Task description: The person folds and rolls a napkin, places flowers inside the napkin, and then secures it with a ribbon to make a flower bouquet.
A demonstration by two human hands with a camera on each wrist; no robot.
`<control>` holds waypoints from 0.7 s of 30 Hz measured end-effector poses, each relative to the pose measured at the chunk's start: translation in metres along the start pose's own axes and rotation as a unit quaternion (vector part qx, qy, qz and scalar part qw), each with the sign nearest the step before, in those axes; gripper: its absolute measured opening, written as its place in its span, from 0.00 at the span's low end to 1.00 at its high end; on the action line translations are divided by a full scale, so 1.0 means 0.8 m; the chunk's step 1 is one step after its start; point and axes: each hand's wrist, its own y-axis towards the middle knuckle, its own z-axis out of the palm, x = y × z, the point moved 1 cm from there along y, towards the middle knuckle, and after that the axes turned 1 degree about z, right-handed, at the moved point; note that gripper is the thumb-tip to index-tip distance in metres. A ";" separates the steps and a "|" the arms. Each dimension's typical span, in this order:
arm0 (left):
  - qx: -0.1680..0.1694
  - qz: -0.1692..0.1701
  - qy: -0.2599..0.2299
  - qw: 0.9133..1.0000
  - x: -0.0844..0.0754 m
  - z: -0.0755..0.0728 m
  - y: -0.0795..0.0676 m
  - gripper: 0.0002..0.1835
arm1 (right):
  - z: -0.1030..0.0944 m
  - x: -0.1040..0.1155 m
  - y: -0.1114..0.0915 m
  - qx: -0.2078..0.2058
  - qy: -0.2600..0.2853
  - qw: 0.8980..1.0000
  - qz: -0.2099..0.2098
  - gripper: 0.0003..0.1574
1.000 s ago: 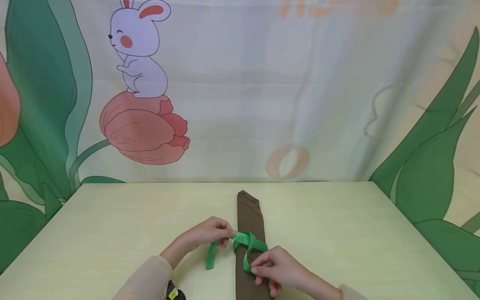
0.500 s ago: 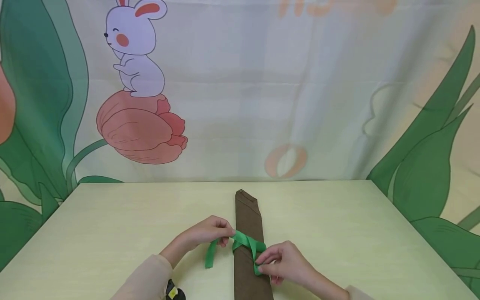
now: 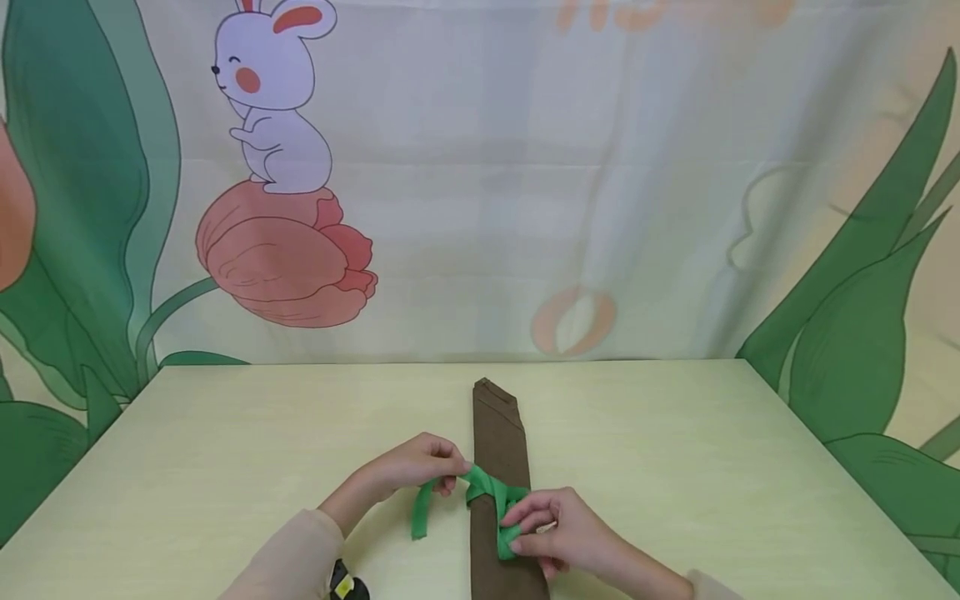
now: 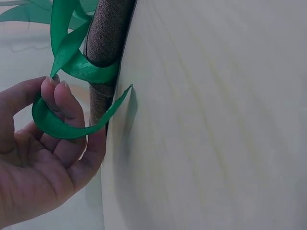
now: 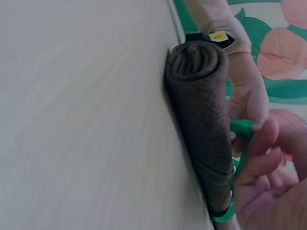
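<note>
A brown rolled cloth [image 3: 501, 450] lies lengthwise on the table, its spiral end showing in the right wrist view. Round its middle goes a green ribbon [image 3: 486, 482], crossed over on top. My left hand [image 3: 422, 462] pinches one part of the ribbon at the roll's left side, and a loose tail hangs below the fingers; the left wrist view shows this ribbon [image 4: 62, 128] curving across the fingers. Over the roll's right side, my right hand [image 3: 562, 533] pinches a folded loop of the ribbon between thumb and fingers. Those fingers partly hide the crossing.
The pale yellow table [image 3: 262, 442] reaches back to a printed curtain [image 3: 450, 208] with a rabbit and flowers. A black strap with a yellow patch [image 3: 345, 583] shows by the left sleeve at the bottom edge.
My right hand has moved slightly right, then back a little left, and the ribbon strand it holds now forms a folded loop. My left hand has stayed in place, pinching the ribbon.
</note>
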 end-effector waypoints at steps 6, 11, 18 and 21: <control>0.000 0.000 -0.003 1.000 -0.002 0.000 0.001 0.15 | -0.009 -0.006 -0.001 -0.020 0.050 0.995 0.080 0.13; 0.000 0.004 -0.002 1.000 -0.004 0.002 0.003 0.15 | -0.010 -0.008 -0.008 0.022 0.071 0.993 0.092 0.11; 0.001 0.001 -0.002 1.000 -0.003 0.006 0.003 0.14 | -0.012 -0.011 -0.008 0.116 0.094 0.985 0.087 0.11; 0.003 0.004 -0.002 1.000 -0.004 0.007 0.005 0.14 | -0.013 -0.013 -0.007 0.134 0.105 0.982 0.088 0.11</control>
